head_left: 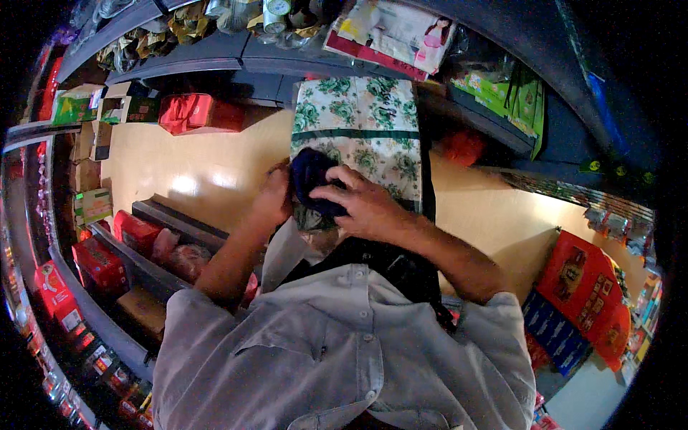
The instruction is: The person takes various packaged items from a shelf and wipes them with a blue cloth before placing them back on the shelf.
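A dark navy bundle (309, 170), soft-looking like folded cloth, is between my hands, above a large white item with green flower print (356, 104). My right hand (356, 203) curls over the bundle's right side, thumb and fingers bent onto it. My left hand (275, 195) closes on its left edge; some of those fingers are hidden behind the cloth. The flowered item lies in front of me, crossed by a dark green band, and looks like a flat-topped box or a folded cover. Clear plastic seems to lie near its lower edge, but I cannot tell exactly.
Dark shelves (265, 63) with wrapped goods run along the far side, with a picture-printed package (390, 36) on top. A red bag (188, 113) sits on the tan floor. A low shelf with red boxes (100, 264) stands left; a red carton (580, 283) is at right.
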{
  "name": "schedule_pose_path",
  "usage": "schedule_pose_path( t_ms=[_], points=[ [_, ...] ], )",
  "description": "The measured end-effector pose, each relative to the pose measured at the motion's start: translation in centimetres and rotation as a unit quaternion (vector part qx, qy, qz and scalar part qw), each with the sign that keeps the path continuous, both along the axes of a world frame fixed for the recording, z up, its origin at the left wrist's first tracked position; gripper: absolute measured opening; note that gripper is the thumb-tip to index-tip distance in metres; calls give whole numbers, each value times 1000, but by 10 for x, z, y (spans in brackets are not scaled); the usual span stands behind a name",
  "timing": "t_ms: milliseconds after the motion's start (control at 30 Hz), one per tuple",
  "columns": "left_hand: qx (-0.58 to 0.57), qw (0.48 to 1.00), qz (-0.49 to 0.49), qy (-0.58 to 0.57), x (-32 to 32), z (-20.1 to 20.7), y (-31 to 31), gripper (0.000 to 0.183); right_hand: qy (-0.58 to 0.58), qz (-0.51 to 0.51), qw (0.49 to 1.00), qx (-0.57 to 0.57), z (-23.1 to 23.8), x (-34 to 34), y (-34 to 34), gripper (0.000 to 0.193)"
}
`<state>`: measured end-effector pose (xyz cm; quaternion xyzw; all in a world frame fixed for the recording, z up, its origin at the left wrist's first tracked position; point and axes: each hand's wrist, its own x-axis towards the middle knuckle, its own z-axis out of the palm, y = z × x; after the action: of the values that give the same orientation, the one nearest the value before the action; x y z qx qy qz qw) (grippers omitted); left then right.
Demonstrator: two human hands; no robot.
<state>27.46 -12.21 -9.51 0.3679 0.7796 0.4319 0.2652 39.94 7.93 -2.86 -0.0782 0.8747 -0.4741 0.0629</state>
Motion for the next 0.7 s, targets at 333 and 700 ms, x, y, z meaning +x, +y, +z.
schedule_pose_path(
  t_ms=[333, 700],
  points=[
    [92, 790, 290, -532, 4, 33, 37, 31, -117, -48, 984, 122, 9, 64, 105, 38],
    [26, 858, 258, -443, -5, 36, 30, 28, 115, -328, 918, 191, 25, 9, 133, 46]
  ],
)
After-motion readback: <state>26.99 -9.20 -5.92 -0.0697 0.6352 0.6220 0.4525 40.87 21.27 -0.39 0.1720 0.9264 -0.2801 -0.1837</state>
